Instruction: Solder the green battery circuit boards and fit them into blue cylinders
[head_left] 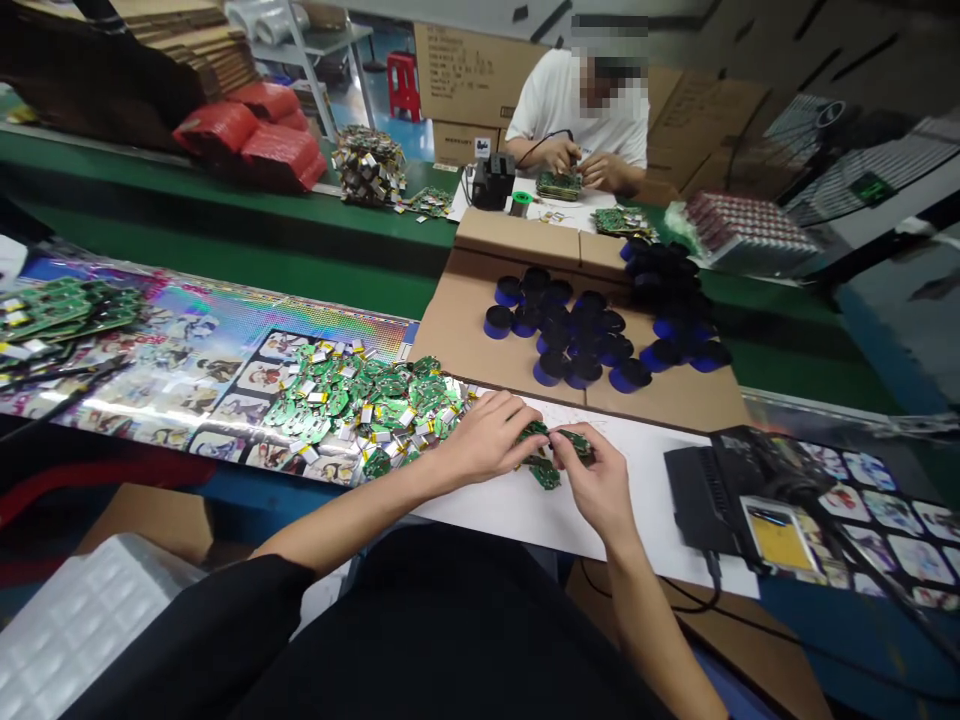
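My left hand [491, 437] and my right hand [592, 480] meet over a white sheet [645, 470] at the table's near edge. Both pinch small green circuit boards [544, 455] between their fingertips; one board hangs a little below the fingers. Just left of my left hand lies a heap of several green circuit boards with small silver batteries [360, 405], spread over a shiny sheet of printed cartoon pictures [225, 370].
Several blue-and-black round caps [592, 335] lie on flat cardboard [465, 330] behind my hands. A black soldering station [720, 495] stands at the right. More boards are stacked far left [60, 310]. Across the green bench, another person [577, 110] handles boards.
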